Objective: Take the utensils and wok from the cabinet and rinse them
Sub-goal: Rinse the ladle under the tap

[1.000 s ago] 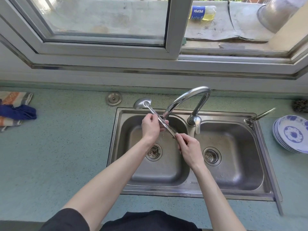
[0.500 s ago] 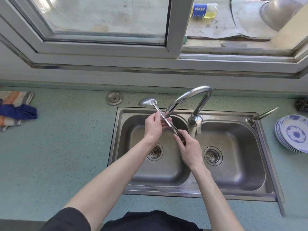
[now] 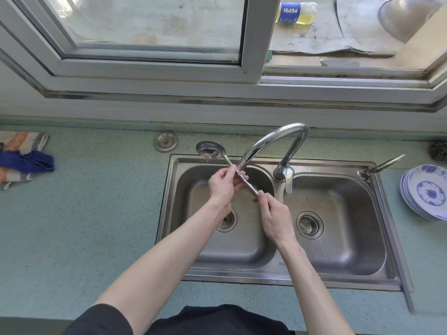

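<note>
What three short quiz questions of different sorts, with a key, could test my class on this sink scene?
1. True or false: both hands grip the ladle.
2. Over which basin are the left hand and right hand working?
A. left basin
B. right basin
3. Fill in: the stacked blue-patterned plates sit on the counter to the ____ of the sink.

Key: 1 true; 2 A; 3 right.
</note>
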A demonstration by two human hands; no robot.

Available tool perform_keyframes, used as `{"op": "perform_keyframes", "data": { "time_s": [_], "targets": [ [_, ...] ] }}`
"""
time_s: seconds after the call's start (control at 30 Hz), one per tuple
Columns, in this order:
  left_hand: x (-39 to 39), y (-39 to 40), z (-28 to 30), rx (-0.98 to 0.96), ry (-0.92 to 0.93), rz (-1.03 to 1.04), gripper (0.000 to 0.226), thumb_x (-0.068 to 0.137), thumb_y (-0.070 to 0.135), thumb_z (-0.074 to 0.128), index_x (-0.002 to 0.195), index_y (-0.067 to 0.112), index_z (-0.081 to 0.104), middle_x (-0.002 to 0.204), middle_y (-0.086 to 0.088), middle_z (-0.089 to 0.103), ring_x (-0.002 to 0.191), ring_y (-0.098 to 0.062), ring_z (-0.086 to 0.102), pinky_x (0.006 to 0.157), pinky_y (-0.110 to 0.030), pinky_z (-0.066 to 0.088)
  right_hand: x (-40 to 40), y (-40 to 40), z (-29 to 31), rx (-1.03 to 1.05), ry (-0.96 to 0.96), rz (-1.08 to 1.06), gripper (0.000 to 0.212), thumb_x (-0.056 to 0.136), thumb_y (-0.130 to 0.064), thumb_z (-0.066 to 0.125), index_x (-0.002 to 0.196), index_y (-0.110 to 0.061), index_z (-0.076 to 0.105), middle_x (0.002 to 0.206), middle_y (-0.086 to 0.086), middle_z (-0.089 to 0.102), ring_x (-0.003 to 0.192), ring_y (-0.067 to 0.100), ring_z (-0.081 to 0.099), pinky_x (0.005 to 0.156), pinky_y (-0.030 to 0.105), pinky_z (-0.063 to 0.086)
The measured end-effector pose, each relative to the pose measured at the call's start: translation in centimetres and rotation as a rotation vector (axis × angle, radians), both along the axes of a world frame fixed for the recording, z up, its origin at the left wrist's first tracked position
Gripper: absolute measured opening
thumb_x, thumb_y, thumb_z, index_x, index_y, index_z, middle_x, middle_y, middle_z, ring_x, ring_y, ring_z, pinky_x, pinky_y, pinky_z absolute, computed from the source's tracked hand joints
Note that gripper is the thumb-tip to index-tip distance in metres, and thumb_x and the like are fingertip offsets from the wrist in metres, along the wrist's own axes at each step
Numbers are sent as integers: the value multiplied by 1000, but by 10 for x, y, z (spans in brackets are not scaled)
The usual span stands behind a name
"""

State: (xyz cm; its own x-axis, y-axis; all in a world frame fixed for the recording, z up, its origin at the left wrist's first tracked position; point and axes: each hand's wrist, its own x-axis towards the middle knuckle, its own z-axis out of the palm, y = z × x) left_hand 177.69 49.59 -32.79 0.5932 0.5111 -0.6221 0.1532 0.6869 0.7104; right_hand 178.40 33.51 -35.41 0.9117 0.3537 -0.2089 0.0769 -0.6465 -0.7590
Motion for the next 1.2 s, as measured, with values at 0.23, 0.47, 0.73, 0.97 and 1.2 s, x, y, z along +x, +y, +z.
{"op": "perform_keyframes", "data": {
  "time_s": [0.23, 0.47, 0.73, 0.97, 1.2],
  "targets": [
    [-9, -1, -8, 5, 29, 22, 18, 104, 17, 59, 102, 0, 65, 87, -13, 72, 84, -27, 73, 79, -37, 64, -2, -1, 3, 71, 73, -28, 47, 108, -46, 46, 74, -23, 67, 53, -7, 51, 52, 7, 46, 58, 30, 38],
    [-10, -6, -10, -27, 22, 2, 33, 110, 28, 45, 106, 1, 65, 104, -22, 75, 87, -29, 76, 83, -39, 63, -12, -7, -1, 119, 86, -10, 26, 104, -41, 59, 94, -18, 64, 75, -3, 66, 72, 12, 57, 67, 24, 44],
    [-13, -19, -10, -85, 15, -87, 36, 110, 30, 41, 116, 4, 64, 108, -24, 75, 97, -33, 76, 89, -42, 62, -24, -37, -21, 55, 31, -49, 21, 105, -45, 55, 96, -26, 59, 79, -9, 67, 74, 14, 62, 70, 40, 48],
    [-16, -34, -12, -105, -1, -145, 18, 105, 14, 52, 106, 7, 68, 102, -15, 75, 92, -27, 74, 83, -34, 63, -24, -59, -30, 10, 7, -66, 19, 103, -48, 56, 97, -30, 55, 79, -7, 68, 75, 25, 63, 72, 45, 51],
    [-22, -39, -12, -125, -29, -151, 11, 101, 8, 61, 110, 2, 66, 108, -16, 75, 99, -28, 74, 82, -33, 63, -27, -56, -17, 63, -75, -32, 12, 103, -44, 59, 95, -35, 58, 69, -17, 64, 63, 9, 59, 63, 37, 48]
  ]
}}
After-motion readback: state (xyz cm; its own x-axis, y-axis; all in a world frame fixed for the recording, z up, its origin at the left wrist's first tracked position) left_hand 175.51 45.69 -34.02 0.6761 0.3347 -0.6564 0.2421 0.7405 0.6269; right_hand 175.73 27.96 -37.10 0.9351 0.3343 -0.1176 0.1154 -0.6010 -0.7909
